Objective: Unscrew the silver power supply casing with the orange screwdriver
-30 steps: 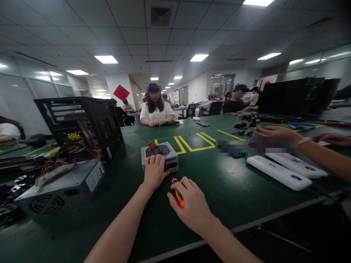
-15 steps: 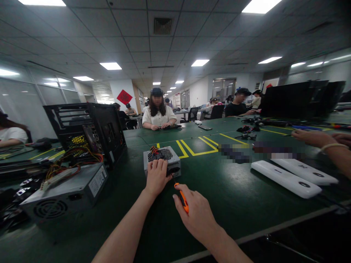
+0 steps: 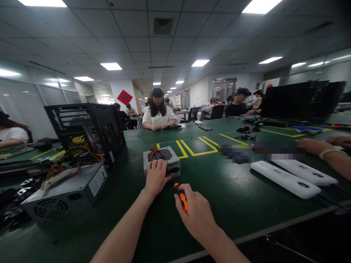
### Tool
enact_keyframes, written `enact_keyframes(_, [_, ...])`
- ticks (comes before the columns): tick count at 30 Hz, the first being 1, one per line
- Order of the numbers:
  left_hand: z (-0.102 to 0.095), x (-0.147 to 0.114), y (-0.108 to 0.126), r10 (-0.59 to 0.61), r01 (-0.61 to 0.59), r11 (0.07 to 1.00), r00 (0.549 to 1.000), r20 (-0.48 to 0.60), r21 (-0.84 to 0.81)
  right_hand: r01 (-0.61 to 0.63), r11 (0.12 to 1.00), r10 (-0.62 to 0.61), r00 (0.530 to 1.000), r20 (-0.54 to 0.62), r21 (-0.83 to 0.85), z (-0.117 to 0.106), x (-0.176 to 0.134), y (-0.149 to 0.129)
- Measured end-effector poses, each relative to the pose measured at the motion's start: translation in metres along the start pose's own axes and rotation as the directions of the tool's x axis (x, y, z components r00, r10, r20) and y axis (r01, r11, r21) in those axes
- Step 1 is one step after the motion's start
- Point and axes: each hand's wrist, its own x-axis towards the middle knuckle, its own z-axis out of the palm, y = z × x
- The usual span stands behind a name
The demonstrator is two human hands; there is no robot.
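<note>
In front of me on the green table sits a small grey metal computer power supply [image 3: 173, 155] with a vented top and a bundle of coloured wires with black connectors [image 3: 158, 153]. My left hand [image 3: 157, 176] lies over its near edge, fingers on the connectors, gripping the unit. In my right hand [image 3: 196, 210] is an orange and black screwdriver [image 3: 182, 199], held between thumb and fingers. Its shaft points up at the near side of the power supply, close to my left thumb; where the tip meets it is too dark to make out.
To the left stand a larger power supply [image 3: 65, 197] and an open black computer case [image 3: 90, 131]. White power banks [image 3: 285, 179] lie at right, near a co-worker's hand [image 3: 312, 148]. Blue-handled pliers [image 3: 305, 129] lie beyond. Another person [image 3: 159, 117] sits opposite.
The screwdriver's handle has turned in my right hand, with the fingers shifted slightly. My left hand stays put. At right, the co-worker's hand has moved down, away from the blue-handled pliers.
</note>
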Motion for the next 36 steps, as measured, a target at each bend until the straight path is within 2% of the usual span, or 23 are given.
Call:
enact_keyframes(6, [-0.003,-0.003,-0.004,0.045,-0.046,0.999,0.999,-0.011,-0.018,0.179,0.980,-0.183,0.982,-0.036,-0.092,-0.003,-0.002,-0.001])
enact_keyframes(12, [-0.007,-0.007,-0.007,0.087,-0.087,0.995,0.996,0.007,-0.052,0.180,0.984,-0.180,0.982,-0.055,0.004,-0.004,-0.005,-0.005])
enact_keyframes(17, [-0.007,-0.006,-0.005,0.064,-0.063,0.997,0.998,0.010,-0.039,0.221,0.974,-0.219,0.975,0.046,-0.047,-0.003,-0.005,-0.005])
enact_keyframes(21, [-0.009,-0.005,-0.003,0.054,-0.053,0.998,0.998,0.031,-0.041,0.189,0.982,-0.189,0.979,0.082,-0.002,-0.004,-0.004,-0.008])
enact_keyframes(25, [-0.013,-0.004,-0.003,0.045,-0.042,0.997,0.997,0.056,-0.060,0.145,0.986,-0.148,0.989,0.022,0.086,-0.001,-0.004,-0.006])
enact_keyframes(30, [-0.016,-0.003,-0.004,0.042,-0.038,0.998,0.996,0.074,-0.053,0.207,0.978,-0.206,0.978,-0.028,0.033,-0.002,-0.003,-0.004])
enact_keyframes(36, [-0.018,0.000,-0.006,0.057,-0.054,0.998,0.990,0.130,-0.026,0.221,0.975,-0.221,0.969,-0.112,-0.010,-0.002,-0.006,-0.005])
